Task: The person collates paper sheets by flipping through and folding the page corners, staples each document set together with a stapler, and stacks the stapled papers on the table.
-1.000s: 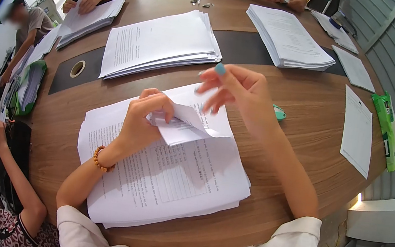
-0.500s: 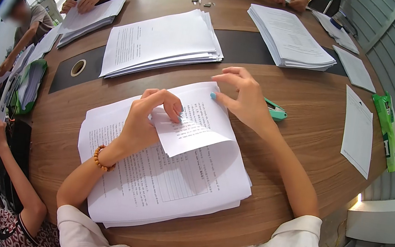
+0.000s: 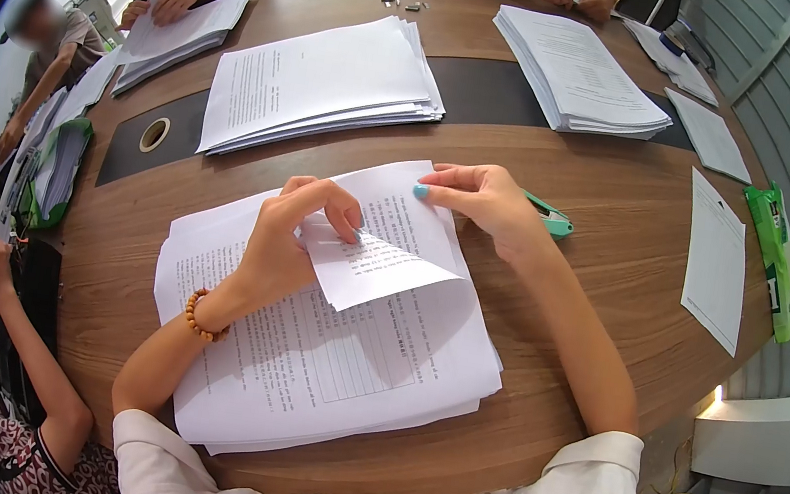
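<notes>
A thick stack of printed paper (image 3: 337,370) lies in front of me on the wooden table. My left hand (image 3: 291,232), with a beaded bracelet at the wrist, holds folded-back sheets (image 3: 377,270) near the middle of the stack. At the stack's top right corner, the thumb and fingers of my right hand (image 3: 472,202) pinch the edge of the paper. A green stapler (image 3: 552,219) lies just beyond my right hand, partly hidden by it.
Further paper stacks (image 3: 322,85) (image 3: 581,76) lie across the table (image 3: 624,198). A tape roll (image 3: 155,134) is at the left, a green packet (image 3: 776,265) at the right edge. Several people sit around, one person's arm (image 3: 39,338) at lower left.
My right hand has come down from above the paper and closed on its top right corner. The folded sheets in my left hand have opened out toward me, showing more print.
</notes>
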Demonstrator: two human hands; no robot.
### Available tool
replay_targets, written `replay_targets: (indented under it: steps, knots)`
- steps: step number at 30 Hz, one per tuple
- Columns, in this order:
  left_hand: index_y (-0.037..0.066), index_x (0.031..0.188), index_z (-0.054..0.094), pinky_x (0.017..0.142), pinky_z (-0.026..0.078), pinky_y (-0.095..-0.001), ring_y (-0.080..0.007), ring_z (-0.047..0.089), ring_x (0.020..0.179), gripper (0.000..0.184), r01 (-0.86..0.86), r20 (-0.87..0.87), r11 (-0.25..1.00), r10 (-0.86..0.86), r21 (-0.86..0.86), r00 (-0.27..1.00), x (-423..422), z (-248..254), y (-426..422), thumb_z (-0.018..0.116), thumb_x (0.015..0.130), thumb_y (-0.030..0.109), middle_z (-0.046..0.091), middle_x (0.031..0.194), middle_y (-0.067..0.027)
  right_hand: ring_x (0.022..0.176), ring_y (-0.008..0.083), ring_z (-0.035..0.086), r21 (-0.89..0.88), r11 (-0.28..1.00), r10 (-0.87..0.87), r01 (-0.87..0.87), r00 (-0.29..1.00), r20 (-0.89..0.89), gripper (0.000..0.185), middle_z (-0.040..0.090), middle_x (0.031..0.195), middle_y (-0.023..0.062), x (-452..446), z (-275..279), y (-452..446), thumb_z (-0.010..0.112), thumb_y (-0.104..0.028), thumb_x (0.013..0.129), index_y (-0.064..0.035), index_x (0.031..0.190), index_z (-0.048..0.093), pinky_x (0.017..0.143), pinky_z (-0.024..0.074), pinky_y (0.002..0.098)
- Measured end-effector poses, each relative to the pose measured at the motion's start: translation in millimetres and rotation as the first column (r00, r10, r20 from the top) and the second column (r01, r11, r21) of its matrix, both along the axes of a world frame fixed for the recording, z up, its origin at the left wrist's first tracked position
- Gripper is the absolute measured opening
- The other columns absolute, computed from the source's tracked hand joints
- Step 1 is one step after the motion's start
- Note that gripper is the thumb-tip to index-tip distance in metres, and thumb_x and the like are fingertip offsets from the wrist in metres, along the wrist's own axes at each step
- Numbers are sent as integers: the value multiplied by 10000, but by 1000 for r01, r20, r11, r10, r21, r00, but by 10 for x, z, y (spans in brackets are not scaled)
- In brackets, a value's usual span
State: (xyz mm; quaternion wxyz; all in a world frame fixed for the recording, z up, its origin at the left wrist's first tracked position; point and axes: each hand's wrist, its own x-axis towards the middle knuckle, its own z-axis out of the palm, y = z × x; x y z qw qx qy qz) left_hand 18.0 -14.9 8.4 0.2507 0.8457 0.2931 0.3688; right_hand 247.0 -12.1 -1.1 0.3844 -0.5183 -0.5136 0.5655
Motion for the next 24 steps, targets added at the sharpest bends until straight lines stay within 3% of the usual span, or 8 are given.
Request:
replay_targets:
  steps: [4,6,9,13,15,17,22,24]
  knots:
    - [93,728,550,687,412,-260,-130,533,747,315,2,-5,1000,-2,10,1000,-1,-1,-3,790,526,67,608,693,2,989,248,541,-75,997,17,-17,1000,1,304,506,1163,210,-85,-25,18,708,-197,701,5,920,651,871,379,326]
    - [97,732,551,686,411,-256,-128,532,747,319,1,-1,1000,-1,7,1000,1,0,-2,796,528,79,610,693,3,1078,324,489,77,996,-51,36,977,208,358,448,1207,261,-103,-25,2,736,-249,663,11,896,653,920,342,373]
    - [100,746,548,686,410,-251,-120,530,731,331,-2,-1,1000,2,29,1000,8,-3,-1,799,530,85,608,685,5,1181,395,376,34,997,59,-63,993,102,405,358,1271,294,-66,17,-23,744,-306,638,7,880,656,967,287,429]
    - [107,684,586,728,405,-283,-158,520,856,290,-10,-21,1000,11,28,1000,-33,-16,11,806,495,94,622,799,4,1233,406,292,47,993,104,-107,993,62,405,320,1301,290,-67,87,-36,746,-325,622,-15,869,662,988,253,450]
    - [116,669,604,771,396,-308,-172,511,924,279,10,-48,998,-6,65,999,-22,9,-5,812,484,107,626,862,8,1240,400,281,70,992,87,-104,974,211,372,312,1311,280,-41,217,-85,741,-313,625,-47,872,663,988,257,447]
    - [128,614,627,769,399,-308,-165,476,967,232,-90,81,968,73,234,994,44,84,-58,802,470,81,601,893,16,1247,383,279,126,983,103,-131,973,207,364,317,1309,277,-5,205,-79,735,-312,637,-52,880,658,987,259,454]
    - [105,617,570,811,369,-315,-147,523,807,255,-3,-17,999,3,36,1000,-49,21,23,787,493,52,588,760,18,1208,291,370,342,868,285,-359,926,248,277,374,1293,226,11,279,-73,671,-269,730,-58,907,644,957,326,426]
    - [100,613,547,824,354,-314,-139,535,747,262,27,-11,1000,-28,-11,1000,-29,13,1,780,505,42,584,719,19,1107,222,475,255,960,175,-119,961,-212,202,433,1269,155,22,263,-1,605,-207,793,-51,915,643,911,384,368]
